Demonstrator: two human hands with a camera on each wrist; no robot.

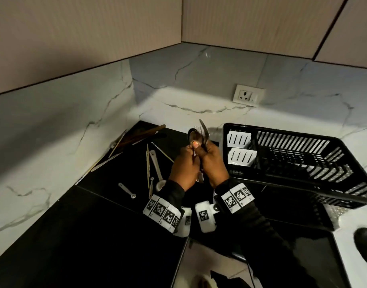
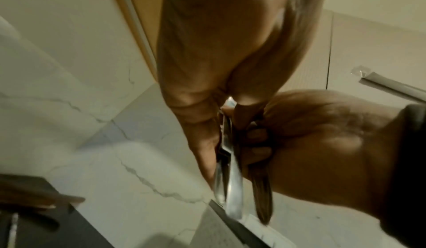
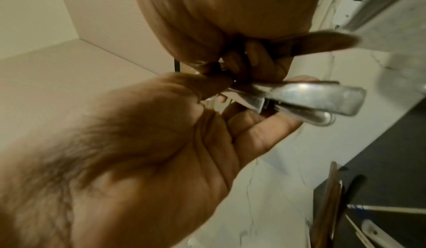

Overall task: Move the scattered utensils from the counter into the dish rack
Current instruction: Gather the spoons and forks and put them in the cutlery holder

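Observation:
Both hands meet above the black counter (image 1: 95, 225), just left of the black dish rack (image 1: 303, 140). Together they hold upright a bundle of metal utensils (image 1: 196, 136): a spoon, a fork and a knife. My left hand (image 1: 188, 161) grips the handles from the left and my right hand (image 1: 207, 154) from the right, thumb on the spoon bowl. The handle ends (image 2: 228, 179) stick out below the fingers, also in the right wrist view (image 3: 311, 99). On the counter lie a white spoon (image 1: 156, 163), a small measuring spoon (image 1: 126, 190), chopsticks (image 1: 147, 165) and wooden utensils (image 1: 141, 133).
White cutlery compartments (image 1: 239, 139) sit at the rack's left end. A wall socket (image 1: 249, 95) is set in the marble backsplash behind. A dark round object (image 1: 365, 242) lies at the lower right. The counter's front edge runs below my wrists.

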